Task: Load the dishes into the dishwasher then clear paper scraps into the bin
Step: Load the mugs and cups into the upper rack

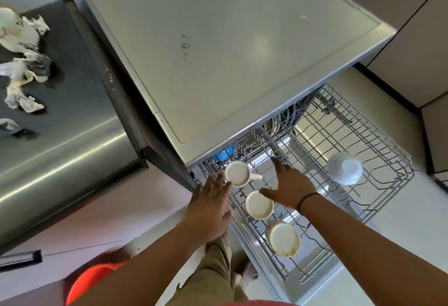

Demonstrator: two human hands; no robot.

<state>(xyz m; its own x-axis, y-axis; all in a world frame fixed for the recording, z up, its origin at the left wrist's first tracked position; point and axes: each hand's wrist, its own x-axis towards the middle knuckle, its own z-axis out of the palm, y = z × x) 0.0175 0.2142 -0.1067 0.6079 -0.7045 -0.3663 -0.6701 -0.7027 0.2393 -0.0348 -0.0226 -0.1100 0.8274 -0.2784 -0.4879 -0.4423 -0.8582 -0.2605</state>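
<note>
The dishwasher's upper wire rack (378, 140) is pulled out below the machine's grey top. Three cream cups stand upside down along its left side: a handled one (237, 173) at the back, a second (259, 204) in the middle, a third (284, 239) nearest me. A white bowl (344, 167) lies upside down on the right side. My left hand (210, 206) hovers flat at the rack's left edge, fingertips touching the handled cup. My right hand (288, 186) is spread over the rack, thumb by the middle cup. Neither holds anything. Crumpled paper scraps (26, 67) lie on the steel counter.
A steel counter (72, 140) stands at the left, with a white dish (14, 31) among the scraps. An orange bin (92, 281) sits on the floor at the lower left. Something blue (223, 154) shows inside the dishwasher. Beige cabinets (412, 38) line the right.
</note>
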